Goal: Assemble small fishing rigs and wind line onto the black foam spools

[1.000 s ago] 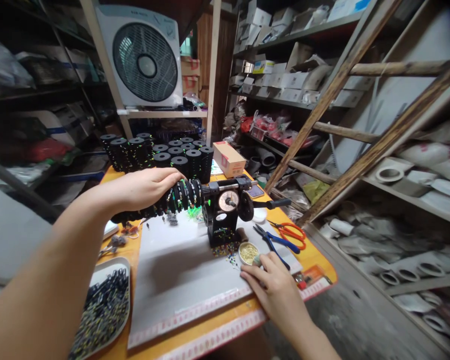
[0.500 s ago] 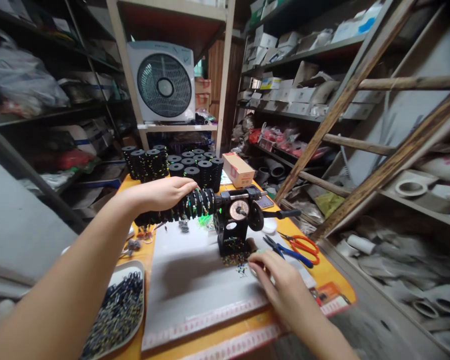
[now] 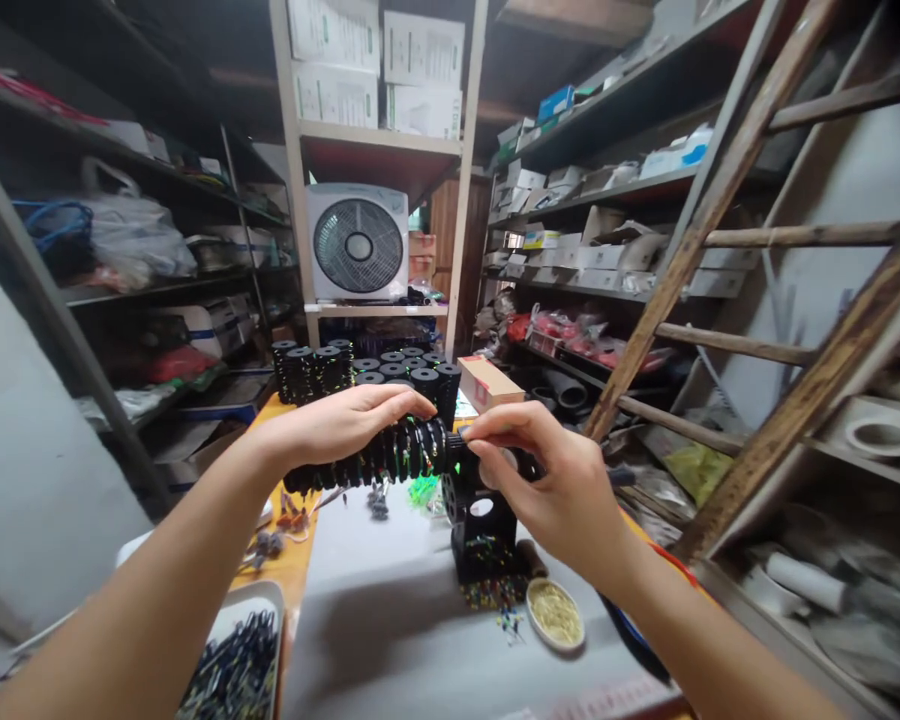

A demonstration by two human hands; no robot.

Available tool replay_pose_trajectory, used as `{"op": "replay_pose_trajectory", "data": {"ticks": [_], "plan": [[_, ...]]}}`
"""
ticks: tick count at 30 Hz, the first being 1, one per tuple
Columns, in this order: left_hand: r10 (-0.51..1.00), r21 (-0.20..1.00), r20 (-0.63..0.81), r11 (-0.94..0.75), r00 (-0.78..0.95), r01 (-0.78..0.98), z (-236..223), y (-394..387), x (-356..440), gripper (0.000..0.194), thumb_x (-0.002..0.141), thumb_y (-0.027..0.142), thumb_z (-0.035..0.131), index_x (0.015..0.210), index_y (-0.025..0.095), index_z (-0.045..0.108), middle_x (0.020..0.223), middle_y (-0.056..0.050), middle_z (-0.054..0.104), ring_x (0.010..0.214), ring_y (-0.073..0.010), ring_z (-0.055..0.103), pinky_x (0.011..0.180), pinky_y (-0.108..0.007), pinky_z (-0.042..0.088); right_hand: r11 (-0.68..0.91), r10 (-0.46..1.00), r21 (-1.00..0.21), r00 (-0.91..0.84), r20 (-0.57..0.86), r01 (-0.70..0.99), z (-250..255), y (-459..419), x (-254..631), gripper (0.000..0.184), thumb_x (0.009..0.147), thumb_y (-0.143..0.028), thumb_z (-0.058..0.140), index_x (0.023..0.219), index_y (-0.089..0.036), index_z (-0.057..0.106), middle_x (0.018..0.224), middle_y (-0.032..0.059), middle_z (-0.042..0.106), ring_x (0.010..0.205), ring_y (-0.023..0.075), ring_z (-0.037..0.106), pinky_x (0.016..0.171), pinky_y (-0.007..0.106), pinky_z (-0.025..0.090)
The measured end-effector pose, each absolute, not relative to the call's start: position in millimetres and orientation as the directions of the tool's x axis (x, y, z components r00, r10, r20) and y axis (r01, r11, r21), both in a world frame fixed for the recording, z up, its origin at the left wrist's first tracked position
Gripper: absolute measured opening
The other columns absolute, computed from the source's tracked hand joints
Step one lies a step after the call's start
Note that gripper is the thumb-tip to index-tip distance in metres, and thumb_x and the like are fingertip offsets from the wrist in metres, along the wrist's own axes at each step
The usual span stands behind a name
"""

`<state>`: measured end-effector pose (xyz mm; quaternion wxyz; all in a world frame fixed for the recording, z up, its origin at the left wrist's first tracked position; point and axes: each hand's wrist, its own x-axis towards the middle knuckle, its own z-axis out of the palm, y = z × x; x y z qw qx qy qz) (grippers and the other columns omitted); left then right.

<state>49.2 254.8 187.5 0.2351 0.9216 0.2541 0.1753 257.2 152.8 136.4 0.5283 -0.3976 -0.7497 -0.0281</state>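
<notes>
A black foam roll, wound with thin strands carrying small metal and coloured bits, lies sideways on a black hand-crank winder. My left hand is wrapped over the top of the roll, fingers together and pointing right. At the roll's right end, over the winder's shaft, my right hand has thumb and forefinger brought together in a pinch. Whatever is between those fingertips is too small to make out. That hand hides much of the winder's upper part and crank. Below it sits a small white dish of gold-coloured bits.
Small coloured beads lie at the winder's foot on a white board. A tray of dark pieces stands at left. Behind are several black rolls, a cardboard box and a fan. A wooden ladder leans at right.
My right hand has left the dish of gold-coloured bits and risen to the roll's right end. My left hand stays on the roll. The view has tilted upward.
</notes>
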Motion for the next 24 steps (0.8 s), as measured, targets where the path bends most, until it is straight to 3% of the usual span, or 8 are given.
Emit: {"op": "replay_pose_trajectory", "data": {"ticks": [8,19,24], "plan": [[0.581,0.515,0.156,-0.738,0.799,0.436,193,248,48,0.042,0.096,0.046,0.031,0.118,0.026,0.061,0.124,0.004,0.064,0.115,-0.0164,0.055,0.101,-0.024,0.036,0.723,0.426,-0.215,-0.179,0.887,0.657,119,171,255,0.024,0.087,-0.007,0.057,0.105,-0.022,0.052,0.098,0.0019,0.069,0.087,0.0129,0.068,0.080,0.024,0.054],[0.578,0.523,0.144,-0.733,0.803,0.435,193,249,47,0.040,0.097,0.047,0.032,0.119,0.030,0.060,0.124,0.009,0.063,0.116,-0.0115,0.053,0.100,-0.017,0.033,0.737,0.417,-0.248,-0.134,0.899,0.628,115,176,252,0.026,0.085,-0.006,0.059,0.104,-0.023,0.051,0.098,-0.0001,0.069,0.088,0.0111,0.068,0.080,0.020,0.054],[0.573,0.537,0.137,-0.728,0.808,0.425,191,251,46,0.039,0.096,0.049,0.032,0.119,0.031,0.060,0.123,0.009,0.062,0.116,-0.0106,0.053,0.099,-0.016,0.033,0.716,0.395,-0.186,-0.171,0.903,0.673,116,178,251,0.023,0.085,-0.008,0.060,0.102,-0.021,0.052,0.094,0.0005,0.069,0.084,0.0108,0.068,0.079,0.020,0.053]]}}
